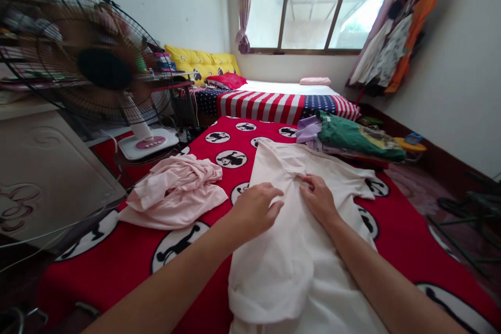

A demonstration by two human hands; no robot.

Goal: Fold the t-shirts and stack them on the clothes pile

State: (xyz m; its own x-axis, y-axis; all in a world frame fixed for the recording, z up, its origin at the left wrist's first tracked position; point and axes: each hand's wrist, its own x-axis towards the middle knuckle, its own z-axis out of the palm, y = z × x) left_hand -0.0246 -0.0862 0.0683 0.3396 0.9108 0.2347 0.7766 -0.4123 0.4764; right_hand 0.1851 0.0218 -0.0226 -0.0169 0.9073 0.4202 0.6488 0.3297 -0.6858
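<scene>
A cream T-shirt lies spread on a red mat printed with black figures in white circles, its lower part bunched near me. My right hand is on the shirt near the collar, with its fingers pinching a fold of the fabric. My left hand rests at the shirt's left edge, fingers slightly apart and curled towards the collar. A crumpled pale pink garment lies on the mat to the left of my left hand, apart from it.
A pile of folded clothes with a green shirt on top sits beyond the cream T-shirt. A running pedestal fan stands at left beside a white cabinet. Beyond the mat is a bed with a stars-and-stripes cover.
</scene>
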